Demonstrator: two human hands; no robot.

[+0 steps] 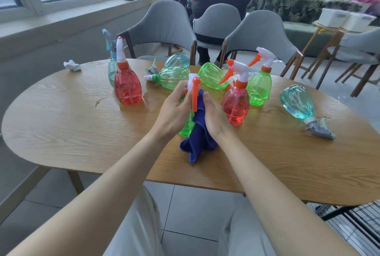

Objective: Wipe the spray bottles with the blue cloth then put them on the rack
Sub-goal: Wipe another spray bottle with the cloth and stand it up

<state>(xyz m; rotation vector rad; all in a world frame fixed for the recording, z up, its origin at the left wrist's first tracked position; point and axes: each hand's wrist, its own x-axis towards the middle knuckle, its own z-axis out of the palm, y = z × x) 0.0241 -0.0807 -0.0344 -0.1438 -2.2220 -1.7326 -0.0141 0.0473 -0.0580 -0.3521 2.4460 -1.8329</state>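
Head view. The left hand [174,110] curls round the neck of the held bottle [187,127], just under its white spray head and orange trigger. The right hand [216,116] grips the cloth [197,138] and presses it to the bottle's side. Bottle and cloth sit low over the table [82,132], and the cloth's tail rests on the wood. A black wire frame at the lower right, probably the rack [349,223], stands below the table edge, well apart from the hands.

Risks, as I judge them:
- The bottle is smooth, ribbed, see-through green plastic. If it is wet it could twist or slip in a one-handed neck grip.
- The right red bottle [236,105] stands just beside the right hand, tall and narrow-topped. A wide wiping stroke could tip it.
- The teal bottle [297,101] lies on its side near the rounded table edge, and its bulbous body could roll off if nudged.
- A thin wet patch [145,99] shines by the left red bottle [128,87], so a bottle dragged through it would need wiping again.
- A finger on the trigger could spray.

The cloth is soft, deep blue and thickly folded, and the table is matte wood grain.
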